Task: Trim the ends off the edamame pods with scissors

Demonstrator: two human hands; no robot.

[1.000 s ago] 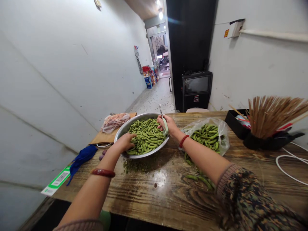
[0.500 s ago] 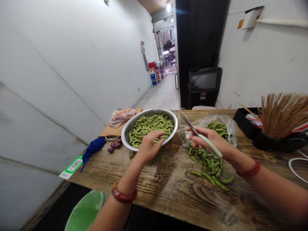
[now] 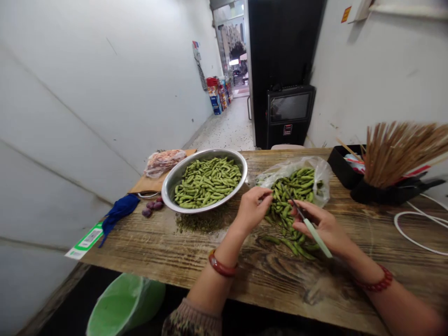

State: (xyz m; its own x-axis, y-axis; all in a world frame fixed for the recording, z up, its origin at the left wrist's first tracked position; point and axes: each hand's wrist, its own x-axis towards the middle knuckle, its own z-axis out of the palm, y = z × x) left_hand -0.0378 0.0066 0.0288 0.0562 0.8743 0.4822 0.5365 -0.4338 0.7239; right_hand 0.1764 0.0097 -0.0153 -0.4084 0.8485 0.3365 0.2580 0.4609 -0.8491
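As RH (image 3: 324,224) holds scissors (image 3: 315,236), LH (image 3: 252,208) now nearer bag (image 3: 321,169).

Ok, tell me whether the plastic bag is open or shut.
Open: the plastic bag has green pods running from inside it out onto the wooden table.

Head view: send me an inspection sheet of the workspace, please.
Surface: wooden table; green scraps near the metal bowl.
Job's things: bowl of green pods; open clear bag with more; loose pods in front of it.
Clutter: blue cloth, purple round items, bagged food on a board, sticks in a black holder.
Hands: right hand holds scissors; left hand, half-curled, beside the pods, grip unclear.
Cables: white cable looped at far right.
Surroundings: green bin below the table's edge; black cabinet with a screen beyond; pale walls.
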